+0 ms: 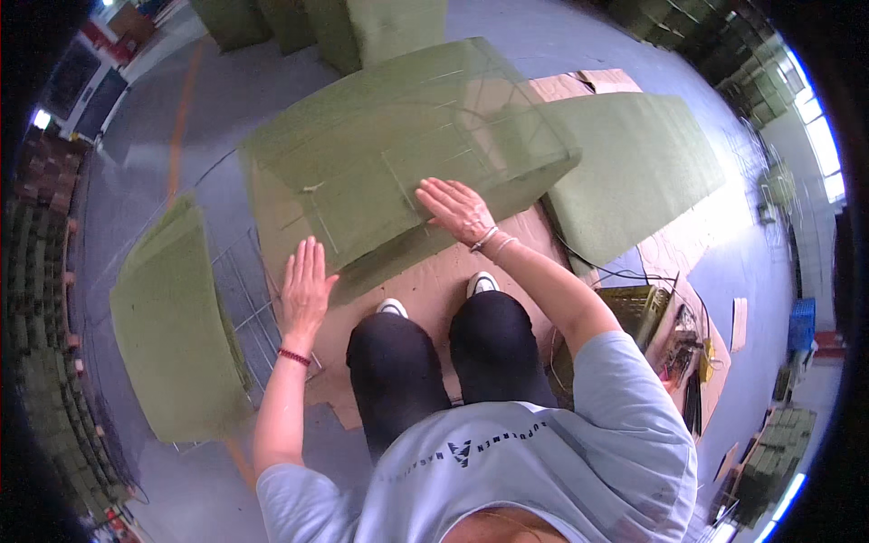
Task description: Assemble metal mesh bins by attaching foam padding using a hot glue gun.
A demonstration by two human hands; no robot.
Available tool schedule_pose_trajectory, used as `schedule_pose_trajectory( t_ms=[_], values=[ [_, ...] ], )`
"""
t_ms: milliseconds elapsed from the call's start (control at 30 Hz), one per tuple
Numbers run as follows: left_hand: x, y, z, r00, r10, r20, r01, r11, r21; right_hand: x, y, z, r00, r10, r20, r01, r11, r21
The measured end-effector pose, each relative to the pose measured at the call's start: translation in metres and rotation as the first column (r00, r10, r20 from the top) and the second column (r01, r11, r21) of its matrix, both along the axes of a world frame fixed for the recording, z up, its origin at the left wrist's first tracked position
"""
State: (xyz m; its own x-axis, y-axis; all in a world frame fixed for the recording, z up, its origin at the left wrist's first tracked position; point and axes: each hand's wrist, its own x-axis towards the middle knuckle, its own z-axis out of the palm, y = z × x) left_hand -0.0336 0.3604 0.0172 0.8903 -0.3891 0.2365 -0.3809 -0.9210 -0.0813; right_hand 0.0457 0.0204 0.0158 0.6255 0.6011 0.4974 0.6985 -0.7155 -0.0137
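Note:
A large box-shaped piece of olive-green mesh fabric (362, 172) over a thin wire frame lies in front of me, and pale wires show through it. My right hand (457, 213) is flat with fingers extended over its near edge. My left hand (306, 285), also flat with fingers stretched out, is by the near left corner; whether it touches the fabric I cannot tell. Neither hand holds anything. Beneath the piece lies brown cardboard (425, 281), where my feet are.
To the left, a green fabric piece (172, 335) leans on a wire rack (249, 290). Another green panel (629, 167) lies at the right. Near my right side are a basket (634, 312), a dark cable (593, 262) and assorted tools. Green blocks (335, 32) stand at the back.

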Motion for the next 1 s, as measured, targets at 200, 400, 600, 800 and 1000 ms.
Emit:
schedule_pose_trajectory(
  t_ms=[200,400,600,800,1000],
  values=[
    [0.007,-0.001,-0.006,0.994,-0.076,0.081,0.074,0.997,0.028,-0.003,-0.008,-0.005,0.999,-0.026,0.038,0.024,0.999,0.049],
    [0.005,0.004,0.01,0.994,-0.108,0.017,0.106,0.99,0.09,0.002,-0.027,0.004,0.994,0.095,-0.06,-0.095,0.995,0.013],
    [0.018,-0.05,0.019,0.996,-0.084,0.035,0.086,0.994,-0.06,0.004,-0.058,-0.004,0.998,0.058,0.0,-0.058,0.996,0.069],
    [0.061,-0.149,0.019,0.963,-0.267,0.043,0.27,0.955,-0.122,0.002,-0.056,0.0,0.999,-0.004,0.046,-0.001,0.994,0.105],
    [0.065,-0.155,0.002,0.969,-0.234,0.076,0.236,0.972,-0.016,0.016,-0.07,0.006,0.993,0.114,0.003,-0.114,0.993,0.022]
  ],
)
